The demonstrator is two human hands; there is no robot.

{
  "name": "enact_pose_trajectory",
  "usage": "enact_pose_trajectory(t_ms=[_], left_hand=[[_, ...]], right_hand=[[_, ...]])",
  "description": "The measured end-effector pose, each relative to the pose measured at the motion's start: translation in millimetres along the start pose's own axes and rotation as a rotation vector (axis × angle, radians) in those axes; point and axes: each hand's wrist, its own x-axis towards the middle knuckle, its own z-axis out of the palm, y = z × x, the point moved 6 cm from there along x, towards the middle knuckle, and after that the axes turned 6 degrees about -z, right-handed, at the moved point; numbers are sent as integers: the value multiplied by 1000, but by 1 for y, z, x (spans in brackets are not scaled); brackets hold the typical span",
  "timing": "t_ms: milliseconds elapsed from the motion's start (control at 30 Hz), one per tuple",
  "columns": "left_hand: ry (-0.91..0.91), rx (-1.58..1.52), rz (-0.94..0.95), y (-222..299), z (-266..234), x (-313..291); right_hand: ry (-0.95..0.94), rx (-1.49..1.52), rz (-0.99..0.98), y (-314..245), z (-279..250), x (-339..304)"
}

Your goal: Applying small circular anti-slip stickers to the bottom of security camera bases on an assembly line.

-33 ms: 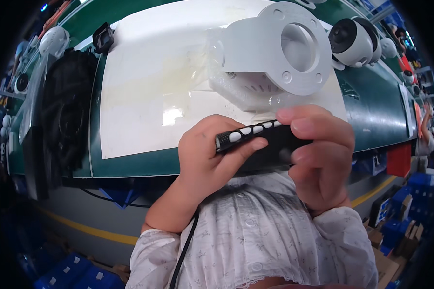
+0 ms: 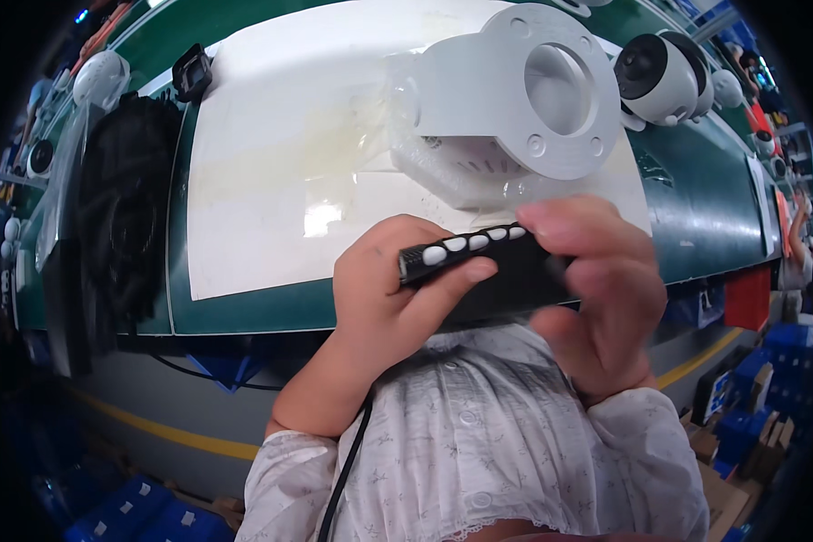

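Observation:
In front of my body is a flat black piece [image 2: 515, 280] with a row of white oval pads [image 2: 456, 244] along its upper edge. My left hand [image 2: 379, 280] is closed round its left end, thumb laid across the near face below the pads. At the right end, my right hand [image 2: 605, 280] is curled, with a fingertip against the last pads. Its lower fingers and thumb are somewhat blurred, and they hide that end. Beyond the hands, a white bracket with a round ring plate [image 2: 465, 81] rests on bubble wrap [image 2: 443, 176].
A white sheet [image 2: 262, 181] covers much of the green table [image 2: 705, 208]. Black-and-white dome cameras [image 2: 659, 81] stand at the far right. To the left are a black bag [image 2: 126, 208] and a small black device [image 2: 191, 72]. Blue bins [image 2: 135, 515] are below.
My right hand has shifted a little, its lower fingers and thumb curling differently near the right end. The black piece has moved slightly left; my left hand keeps its grip.

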Motion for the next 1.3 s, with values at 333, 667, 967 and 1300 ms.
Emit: enact_pose_trajectory(t_ms=[333, 667, 967, 1300], left_hand=[[-119, -365, -60, -8, -2, 0], [-34, -99, 22, -4, -1, -2], [-50, -52, 158, 6, 1, 0], [-37, 43, 152, 10, 0, 2]], right_hand=[[-35, -36, 212, 30, -7, -16], [-102, -290, 125, 3, -15, 9], [-58, -16, 0, -5, 0, 13], [-202, 229, 20, 8, 2, 36]])
